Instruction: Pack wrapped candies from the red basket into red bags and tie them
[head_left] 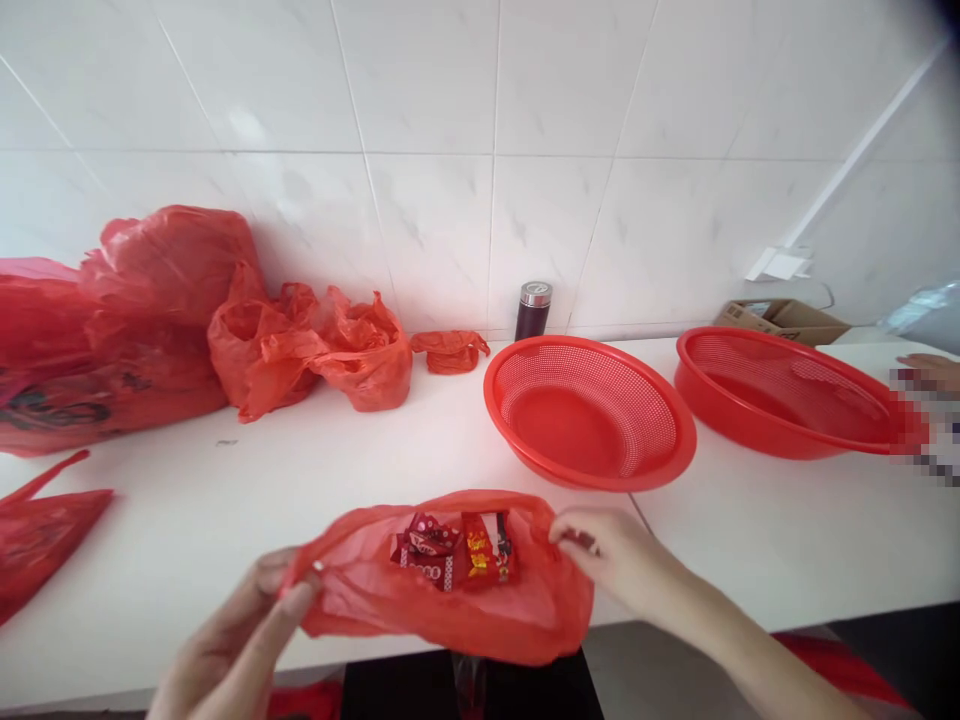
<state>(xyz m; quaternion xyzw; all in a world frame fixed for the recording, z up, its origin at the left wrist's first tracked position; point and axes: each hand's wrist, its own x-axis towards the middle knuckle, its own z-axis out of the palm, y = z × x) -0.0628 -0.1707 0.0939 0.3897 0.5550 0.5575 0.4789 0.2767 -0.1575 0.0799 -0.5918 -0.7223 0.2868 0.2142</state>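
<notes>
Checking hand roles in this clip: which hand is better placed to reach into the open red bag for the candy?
Probably the right hand: it pinches the red bag rim beside the candy packets, while the left hand grips the far rim.

The thin red bag (450, 590) looks like crinkled glossy plastic, the perforated basket (589, 410) rigid shiny plastic, the worktop (315, 480) smooth white, the wall tiles (420, 200) glazed.

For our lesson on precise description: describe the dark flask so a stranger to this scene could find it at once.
Start at the white tiled wall behind the white counter. Against its foot, just left of the nearer red mesh basket, stands the flask. It alone is dark, upright and silver-capped; everything near it is red, like the crumpled bag beside it.
</notes>
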